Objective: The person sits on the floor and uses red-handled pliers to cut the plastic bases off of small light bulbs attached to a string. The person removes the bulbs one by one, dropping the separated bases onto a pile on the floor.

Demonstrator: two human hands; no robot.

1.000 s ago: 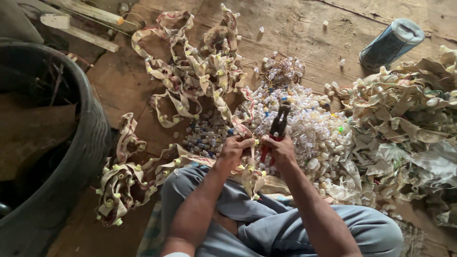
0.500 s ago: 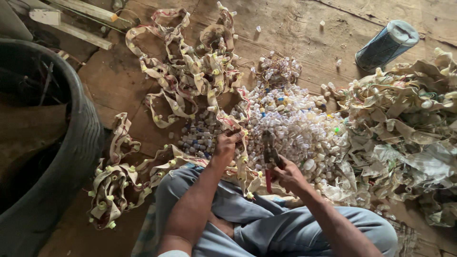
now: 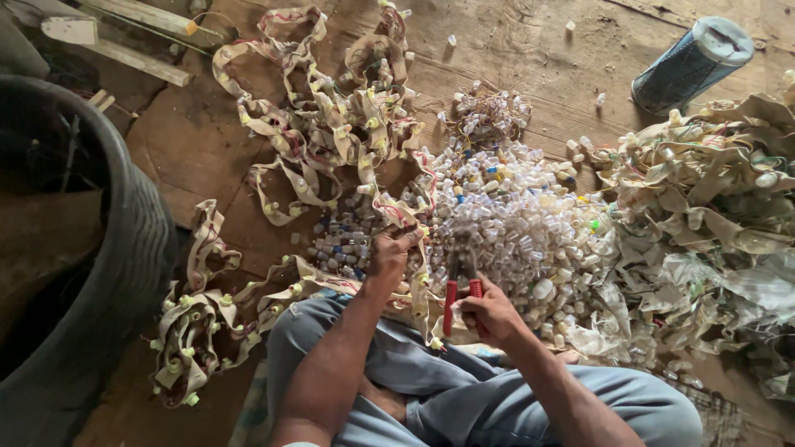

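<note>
Your left hand [image 3: 389, 252] pinches the socket-studded strip [image 3: 414, 240] at the frame's centre while your right hand [image 3: 489, 310] grips red-handled cutters [image 3: 460, 285] at five o'clock of it, so the cutting step likely needs jaws aligned on one socket.

Left hand [image 3: 389, 251]: fist closed, knuckles up, reaching forward past the knee.
Left forearm: bare, extended straight from lower frame.
Right hand [image 3: 490, 313]: fingers curled shut, lower and nearer the body than the left.
Right forearm: bare, angled in from lower right.
</note>
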